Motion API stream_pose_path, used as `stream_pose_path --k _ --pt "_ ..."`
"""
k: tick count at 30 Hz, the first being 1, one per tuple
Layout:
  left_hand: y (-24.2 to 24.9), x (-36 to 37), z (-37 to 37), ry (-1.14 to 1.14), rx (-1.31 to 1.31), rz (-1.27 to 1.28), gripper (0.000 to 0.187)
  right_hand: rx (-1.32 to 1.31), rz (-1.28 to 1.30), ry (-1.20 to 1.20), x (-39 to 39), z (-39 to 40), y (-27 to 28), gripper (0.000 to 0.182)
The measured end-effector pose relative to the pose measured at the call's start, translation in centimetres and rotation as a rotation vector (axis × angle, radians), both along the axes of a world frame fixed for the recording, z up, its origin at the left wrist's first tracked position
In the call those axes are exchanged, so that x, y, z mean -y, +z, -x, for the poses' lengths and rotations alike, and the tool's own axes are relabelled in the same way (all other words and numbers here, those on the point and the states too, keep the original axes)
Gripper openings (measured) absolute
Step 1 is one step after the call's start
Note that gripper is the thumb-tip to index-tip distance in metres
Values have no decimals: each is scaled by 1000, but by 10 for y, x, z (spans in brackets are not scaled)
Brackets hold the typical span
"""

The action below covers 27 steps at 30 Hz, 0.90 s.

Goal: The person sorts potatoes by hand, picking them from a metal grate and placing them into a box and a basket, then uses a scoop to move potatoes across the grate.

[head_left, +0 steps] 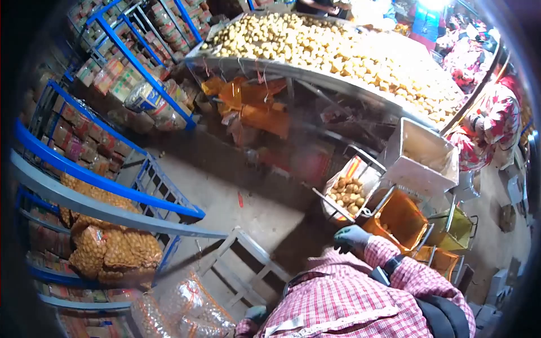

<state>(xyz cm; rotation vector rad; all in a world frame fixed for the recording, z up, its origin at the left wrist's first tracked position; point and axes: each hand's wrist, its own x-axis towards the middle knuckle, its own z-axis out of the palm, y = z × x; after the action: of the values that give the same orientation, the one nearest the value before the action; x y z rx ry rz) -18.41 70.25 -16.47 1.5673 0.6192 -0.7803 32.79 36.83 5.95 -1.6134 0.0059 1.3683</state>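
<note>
My right hand [350,236], in a grey-green glove with dark fingertips, hangs in front of my checked shirt. It holds nothing that I can see, its fingers loosely bent. Just beyond it is a metal-framed holder with a bag [365,179] partly filled with potatoes [347,194]. An orange bag [399,217] gapes open in a frame to the right of that hand. My left hand [256,314], also gloved, is low by my side, near clear mesh sacks [191,301] of round produce; its fingers are mostly hidden.
A long sorting table [304,72] heaped with potatoes runs across the back, with people at its far side and right end. A white bin [425,155] and a yellow-green bag [453,228] stand right. Blue racks [107,180], filled sacks [115,248] and a grey frame [239,265] lie left.
</note>
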Motion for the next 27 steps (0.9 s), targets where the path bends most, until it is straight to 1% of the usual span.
stream_pose_path --k 3,6,7,8,9,10,11,12,13,14,15,16,18,20,22,23,25,27 --pt "13 -42 -21 82 67 11 20 -20 14 1 -39 -16 -3 26" --pt "17 -80 -55 116 198 67 22 -45 5 -1 -81 -33 -4 30" --pt "12 -93 -69 170 193 116 26 -49 7 -6 -96 -41 -3 30" --pt "7 -103 -84 233 207 202 30 -67 -27 -16 -107 -49 -14 32" --pt "0 -117 -99 302 229 322 34 -70 -65 -23 -120 -59 -18 34" --pt "-13 -130 -114 422 212 517 38 -34 -66 -30 -131 -68 -18 34" --pt "-28 -144 -134 841 -62 1023 39 1 -68 -35 -144 -78 -17 35" --pt "-7 -158 -148 445 193 528 34 152 -60 -3 -157 -89 -20 34" --pt "30 -170 -171 97 347 -53 30 0 -18 -80 -170 -103 -10 33" --pt "57 -174 -195 -121 617 -286 27 -6 -8 -113 -183 -118 -19 32" --pt "59 -188 -209 -184 644 -326 27 -16 8 -149 -193 -130 -30 32" --pt "61 -205 -225 -176 433 -257 27 -19 -3 -156 -202 -140 -32 32" --pt "62 -239 -261 -156 175 -173 27 -7 -30 -164 -222 -171 -27 34" --pt "60 -264 -292 -159 107 -170 27 131 -42 -149 -232 -192 -17 29" --pt "60 -283 -334 -154 86 -183 26 469 -58 -7 -237 -218 -39 29" --pt "62 -292 -356 -144 81 -192 26 594 -49 57 -236 -227 -48 31" --pt "64 -306 -403 -114 66 -198 26 1195 -252 212 -229 -249 -105 30" --pt "64 -325 -449 -79 36 -184 26 736 -168 -56 -236 -256 -69 31"
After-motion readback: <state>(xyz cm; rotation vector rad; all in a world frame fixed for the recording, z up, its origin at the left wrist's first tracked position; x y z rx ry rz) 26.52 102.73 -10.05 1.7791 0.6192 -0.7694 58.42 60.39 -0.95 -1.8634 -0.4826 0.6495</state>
